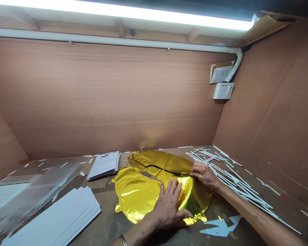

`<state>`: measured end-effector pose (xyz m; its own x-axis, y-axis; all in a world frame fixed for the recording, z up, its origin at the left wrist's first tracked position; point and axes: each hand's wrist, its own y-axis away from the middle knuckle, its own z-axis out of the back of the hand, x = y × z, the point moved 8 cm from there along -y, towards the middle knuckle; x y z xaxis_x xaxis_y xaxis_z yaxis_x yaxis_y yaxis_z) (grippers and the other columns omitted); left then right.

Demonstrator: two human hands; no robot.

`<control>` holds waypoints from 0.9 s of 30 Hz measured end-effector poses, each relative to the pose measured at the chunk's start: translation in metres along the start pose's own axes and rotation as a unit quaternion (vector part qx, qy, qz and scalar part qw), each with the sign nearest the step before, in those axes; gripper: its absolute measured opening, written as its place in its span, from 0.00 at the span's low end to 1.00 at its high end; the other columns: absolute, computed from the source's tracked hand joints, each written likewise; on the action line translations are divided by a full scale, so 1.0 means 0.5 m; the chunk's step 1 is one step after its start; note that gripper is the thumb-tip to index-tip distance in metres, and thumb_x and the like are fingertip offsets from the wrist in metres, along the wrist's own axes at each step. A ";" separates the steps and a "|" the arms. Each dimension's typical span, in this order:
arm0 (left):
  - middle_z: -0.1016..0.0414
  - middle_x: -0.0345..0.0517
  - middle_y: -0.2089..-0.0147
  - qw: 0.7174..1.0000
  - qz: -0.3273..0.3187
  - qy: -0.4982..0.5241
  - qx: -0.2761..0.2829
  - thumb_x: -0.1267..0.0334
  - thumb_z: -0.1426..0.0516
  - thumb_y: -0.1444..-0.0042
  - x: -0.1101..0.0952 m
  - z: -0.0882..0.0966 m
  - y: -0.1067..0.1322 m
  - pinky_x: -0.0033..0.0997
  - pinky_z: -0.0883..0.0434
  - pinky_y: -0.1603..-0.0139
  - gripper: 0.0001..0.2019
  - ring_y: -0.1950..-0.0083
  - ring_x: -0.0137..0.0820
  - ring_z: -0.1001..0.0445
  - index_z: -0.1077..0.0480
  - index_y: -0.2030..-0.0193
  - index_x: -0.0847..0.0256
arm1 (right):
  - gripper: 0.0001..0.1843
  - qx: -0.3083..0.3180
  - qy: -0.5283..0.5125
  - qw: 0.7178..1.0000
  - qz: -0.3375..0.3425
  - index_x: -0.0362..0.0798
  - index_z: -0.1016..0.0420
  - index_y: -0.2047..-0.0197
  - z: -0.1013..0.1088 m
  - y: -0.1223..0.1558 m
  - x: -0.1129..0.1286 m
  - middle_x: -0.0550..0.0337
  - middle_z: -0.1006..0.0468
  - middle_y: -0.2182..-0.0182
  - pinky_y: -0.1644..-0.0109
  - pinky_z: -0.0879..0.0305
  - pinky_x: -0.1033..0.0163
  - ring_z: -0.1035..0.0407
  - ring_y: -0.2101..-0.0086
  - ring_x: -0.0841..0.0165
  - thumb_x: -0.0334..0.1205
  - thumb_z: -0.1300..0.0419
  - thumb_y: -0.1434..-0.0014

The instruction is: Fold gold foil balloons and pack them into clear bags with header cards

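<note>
A flat, crumpled gold foil balloon (pixel 141 194) lies on the worn wooden bench top (pixel 105 218), with a narrower folded gold section (pixel 161 161) at its far side. My left hand (pixel 168 206) presses flat on the foil with its fingers spread, and a metal bangle (pixel 122 240) circles that wrist. My right hand (pixel 204 175) is at the balloon's far right edge, its fingers seeming to pinch the foil. Just right of that hand lies a loose heap of thin white sticks (pixel 233 179).
A stack of printed leaflets (pixel 104 165) sits left of the balloon. White card sheets (pixel 59 218) and clear plastic sheets (pixel 33 191) lie at the left. Plywood walls enclose the bench, with a wall socket (pixel 223 90), papers (pixel 221 72) and a strip light (pixel 123 10) above.
</note>
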<state>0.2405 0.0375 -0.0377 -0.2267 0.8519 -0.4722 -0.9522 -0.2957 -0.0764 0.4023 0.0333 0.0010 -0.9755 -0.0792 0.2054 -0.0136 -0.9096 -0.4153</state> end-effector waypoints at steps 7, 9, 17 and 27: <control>0.30 0.52 0.54 0.942 0.045 0.183 -0.277 0.58 0.44 0.54 0.026 0.179 -0.089 0.33 0.39 0.52 0.19 0.51 0.39 0.34 0.30 0.56 0.66 | 0.15 0.027 0.090 0.990 0.104 0.48 0.29 0.77 0.125 -0.083 0.141 0.59 0.29 0.76 0.60 0.50 0.60 0.40 0.68 0.67 0.39 0.50 0.42; 0.28 0.43 0.74 0.932 0.041 0.208 -0.292 0.61 0.46 0.52 0.027 0.206 -0.106 0.27 0.36 0.65 0.11 0.68 0.32 0.31 0.26 0.73 0.65 | 0.13 0.033 0.109 0.986 0.124 0.48 0.28 0.76 0.165 -0.109 0.182 0.59 0.28 0.74 0.58 0.50 0.59 0.39 0.67 0.67 0.40 0.48 0.44; 0.36 0.37 0.82 0.894 0.037 0.230 -0.384 0.63 0.50 0.51 0.022 0.284 -0.033 0.22 0.44 0.75 0.12 0.77 0.25 0.39 0.29 0.78 0.63 | 0.21 0.008 0.119 0.989 0.082 0.49 0.29 0.57 0.340 -0.183 0.228 0.57 0.26 0.61 0.58 0.44 0.60 0.37 0.60 0.63 0.53 0.43 0.52; 0.36 0.37 0.79 0.852 0.007 0.278 -0.443 0.58 0.46 0.52 -0.013 0.434 0.056 0.21 0.41 0.76 0.12 0.77 0.23 0.39 0.30 0.73 0.67 | 0.05 0.089 0.318 0.930 0.159 0.42 0.23 0.77 0.347 -0.255 0.440 0.59 0.25 0.81 0.67 0.45 0.63 0.30 0.73 0.68 0.31 0.41 0.55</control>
<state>0.1709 0.1173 0.1535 0.1300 0.5809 -0.8035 -0.3652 -0.7254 -0.5835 0.2274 0.0609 0.2528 -0.8574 -0.1502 -0.4922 0.2797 -0.9388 -0.2008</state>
